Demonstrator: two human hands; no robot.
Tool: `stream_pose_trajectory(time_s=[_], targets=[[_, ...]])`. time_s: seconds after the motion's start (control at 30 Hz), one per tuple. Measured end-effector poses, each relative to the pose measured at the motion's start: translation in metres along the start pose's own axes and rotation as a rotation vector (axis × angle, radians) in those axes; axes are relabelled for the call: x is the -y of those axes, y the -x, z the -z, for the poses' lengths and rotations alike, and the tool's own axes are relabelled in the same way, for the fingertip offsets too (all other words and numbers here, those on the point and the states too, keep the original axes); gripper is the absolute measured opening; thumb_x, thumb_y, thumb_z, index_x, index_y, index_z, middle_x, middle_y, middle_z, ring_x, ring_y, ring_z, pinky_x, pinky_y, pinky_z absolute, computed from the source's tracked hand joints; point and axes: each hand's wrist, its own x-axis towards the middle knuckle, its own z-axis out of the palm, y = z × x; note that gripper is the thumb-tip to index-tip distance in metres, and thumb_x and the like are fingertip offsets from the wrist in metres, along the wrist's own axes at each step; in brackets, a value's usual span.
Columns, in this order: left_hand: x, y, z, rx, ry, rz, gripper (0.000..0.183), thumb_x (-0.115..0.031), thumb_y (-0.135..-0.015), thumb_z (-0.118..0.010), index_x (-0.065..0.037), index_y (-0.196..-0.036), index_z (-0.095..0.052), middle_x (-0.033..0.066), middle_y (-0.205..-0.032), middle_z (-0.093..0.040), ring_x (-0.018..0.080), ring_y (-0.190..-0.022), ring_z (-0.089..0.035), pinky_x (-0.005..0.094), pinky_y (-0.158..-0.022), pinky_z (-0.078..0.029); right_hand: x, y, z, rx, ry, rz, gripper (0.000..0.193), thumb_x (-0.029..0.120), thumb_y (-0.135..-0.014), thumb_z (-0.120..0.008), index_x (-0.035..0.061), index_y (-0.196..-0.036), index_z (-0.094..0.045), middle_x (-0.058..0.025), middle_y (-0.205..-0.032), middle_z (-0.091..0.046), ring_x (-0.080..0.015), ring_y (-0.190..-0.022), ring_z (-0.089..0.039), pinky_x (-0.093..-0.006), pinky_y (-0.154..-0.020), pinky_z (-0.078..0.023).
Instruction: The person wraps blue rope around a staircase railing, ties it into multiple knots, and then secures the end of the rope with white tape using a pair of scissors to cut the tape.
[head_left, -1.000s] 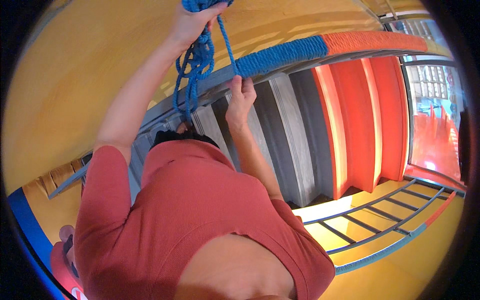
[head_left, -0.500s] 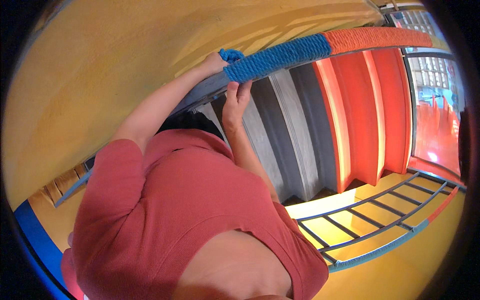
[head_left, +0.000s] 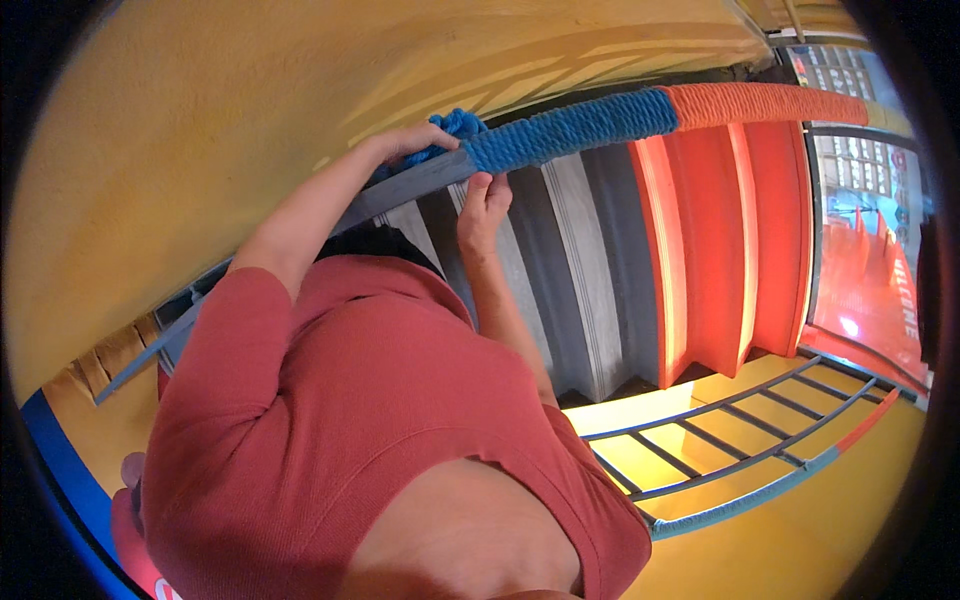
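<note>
The left hand (head_left: 408,142), nearer, is grasping the loose, bunched blue rope (head_left: 459,122) at its two o'clock, beyond the flat grey handrail (head_left: 408,188) running eight-to-two; the right hand (head_left: 484,208) is touching its lower edge, grip unclear.

Yellow wall (head_left: 200,130), grey and red stairs (head_left: 705,250), glass panel (head_left: 865,245) at right, dark barred railing (head_left: 715,440)

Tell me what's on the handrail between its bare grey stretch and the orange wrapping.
In the head view, blue rope wrapping, wound around the handrail, fills that stretch right up to the orange wrapping.
</note>
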Motion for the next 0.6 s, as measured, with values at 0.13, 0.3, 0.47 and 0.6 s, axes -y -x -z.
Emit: stream_pose_trajectory(time_s=[0.13,0.3,0.47,0.6], targets=[[0.005,0.002,0.017,0.042,-0.498,-0.051,0.038,-0.036,-0.073,-0.068,-0.001,-0.090,-0.068,0.0075,-0.084,-0.066,0.0160,-0.077,-0.059,0.0314,-0.066,-0.047,0.021,-0.008,0.015,0.148,0.218,-0.092,0.044,0.038,-0.090,-0.061,-0.0056,-0.090,-0.055,-0.0042,-0.069,-0.054,-0.0139,-0.068,-0.045,-0.0306,-0.062,-0.040],[-0.004,0.020,0.002,-0.386,-0.247,-0.256,0.042,-0.041,-0.079,-0.067,-0.001,-0.088,-0.071,0.0120,-0.077,-0.069,0.0183,-0.068,-0.063,0.0311,-0.063,-0.048,0.060,-0.027,0.034,0.318,0.617,-0.185,0.050,0.039,-0.084,-0.066,-0.0061,-0.066,-0.054,-0.0127,-0.054,-0.044,-0.0148,-0.054,-0.041,-0.0343,-0.052,-0.039],[-0.041,0.100,-0.056,-0.549,-0.262,-0.443,0.031,-0.029,-0.082,-0.069,0.001,-0.088,-0.070,0.0096,-0.072,-0.067,0.0135,-0.065,-0.061,0.0278,-0.061,-0.047,0.098,-0.037,0.044,0.502,0.594,-0.466,0.043,0.034,-0.084,-0.067,-0.0041,-0.065,-0.058,-0.0067,-0.056,-0.053,-0.0140,-0.054,-0.048,-0.0325,-0.052,-0.039],[-0.039,0.100,-0.063,-0.644,-0.241,-0.546,0.027,-0.024,-0.082,-0.071,0.001,-0.092,-0.070,0.0077,-0.076,-0.069,0.0105,-0.066,-0.060,0.0260,-0.062,-0.047,0.106,-0.035,0.065,0.702,0.534,-0.347,0.028,0.024,-0.084,-0.068,-0.0015,-0.072,-0.063,-0.0040,-0.071,-0.060,-0.0112,-0.065,-0.054,-0.0276,-0.060,-0.042]])
